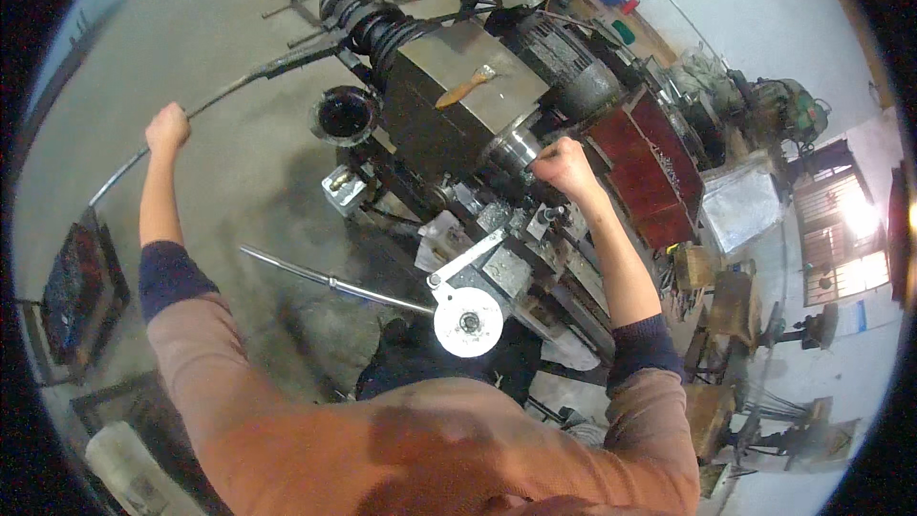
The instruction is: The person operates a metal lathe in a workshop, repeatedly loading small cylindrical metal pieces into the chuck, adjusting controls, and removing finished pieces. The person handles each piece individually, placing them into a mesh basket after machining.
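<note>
My left hand (168, 127) is wrapped round a long thin metal lever (227, 93) that runs from the machine out to the left. My right hand (565, 170) has its fingers curled in against a shiny metal cylinder (517, 147) on the front of a lathe-like machine. What its fingertips hold, if anything, is hidden. Just above the cylinder is the machine's grey metal housing (430, 115). A brush (466, 87) with a wooden handle lies on top of it. Nearer me stands a pale round disc (468, 322) with a central hub.
A shiny bar (306, 270) sticks out left from beside the disc. A dark round cup (344, 116) sits left of the housing. Right of my right hand is a dark red tray (642, 177) with metal shavings. A dark stool-like stand (81, 291) is at far left.
</note>
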Demonstrator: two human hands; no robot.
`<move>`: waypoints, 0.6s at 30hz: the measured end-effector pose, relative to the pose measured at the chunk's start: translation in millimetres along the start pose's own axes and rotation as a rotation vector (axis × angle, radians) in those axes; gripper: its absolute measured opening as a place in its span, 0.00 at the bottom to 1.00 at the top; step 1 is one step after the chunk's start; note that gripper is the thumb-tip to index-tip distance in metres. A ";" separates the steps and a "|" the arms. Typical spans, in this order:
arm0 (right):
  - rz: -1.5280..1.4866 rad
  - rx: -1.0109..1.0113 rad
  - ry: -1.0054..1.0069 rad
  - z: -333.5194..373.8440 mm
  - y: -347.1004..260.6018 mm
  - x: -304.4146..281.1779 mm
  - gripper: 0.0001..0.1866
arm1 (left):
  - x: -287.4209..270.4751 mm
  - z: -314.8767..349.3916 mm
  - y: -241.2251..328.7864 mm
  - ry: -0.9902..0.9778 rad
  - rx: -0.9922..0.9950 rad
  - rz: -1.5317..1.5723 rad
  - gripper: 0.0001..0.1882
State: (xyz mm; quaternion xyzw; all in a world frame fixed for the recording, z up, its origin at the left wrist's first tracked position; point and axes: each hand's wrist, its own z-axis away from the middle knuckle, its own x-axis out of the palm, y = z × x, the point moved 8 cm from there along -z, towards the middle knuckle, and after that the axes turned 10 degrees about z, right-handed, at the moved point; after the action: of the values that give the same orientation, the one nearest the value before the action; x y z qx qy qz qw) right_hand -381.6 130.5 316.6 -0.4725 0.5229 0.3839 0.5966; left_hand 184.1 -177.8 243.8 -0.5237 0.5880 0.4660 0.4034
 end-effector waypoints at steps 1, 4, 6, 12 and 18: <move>-0.031 -0.029 0.021 -1.0 -3.4 -1.0 0.10 | 2.2 -3.9 -6.8 -0.012 -0.014 -0.008 0.09; -0.099 -0.074 0.086 10.8 -2.9 -3.8 0.11 | 14.7 4.2 29.0 0.013 0.196 0.133 0.17; -0.105 -0.067 0.155 28.0 -1.1 -19.9 0.11 | -32.2 66.5 113.3 0.426 0.522 0.490 0.18; -0.083 -0.137 0.534 132.5 48.5 -74.8 0.13 | 202.2 126.4 184.1 -0.679 0.231 0.365 0.28; -0.059 0.395 0.404 287.5 170.3 -59.4 0.16 | 223.0 127.2 240.5 -0.410 0.860 0.026 0.08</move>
State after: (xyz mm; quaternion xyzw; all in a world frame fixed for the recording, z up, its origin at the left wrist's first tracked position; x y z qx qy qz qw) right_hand -478.0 454.2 349.5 -0.4291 0.6819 0.1553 0.5716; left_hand -84.3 -103.8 28.8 -0.1992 0.6423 0.2788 0.6856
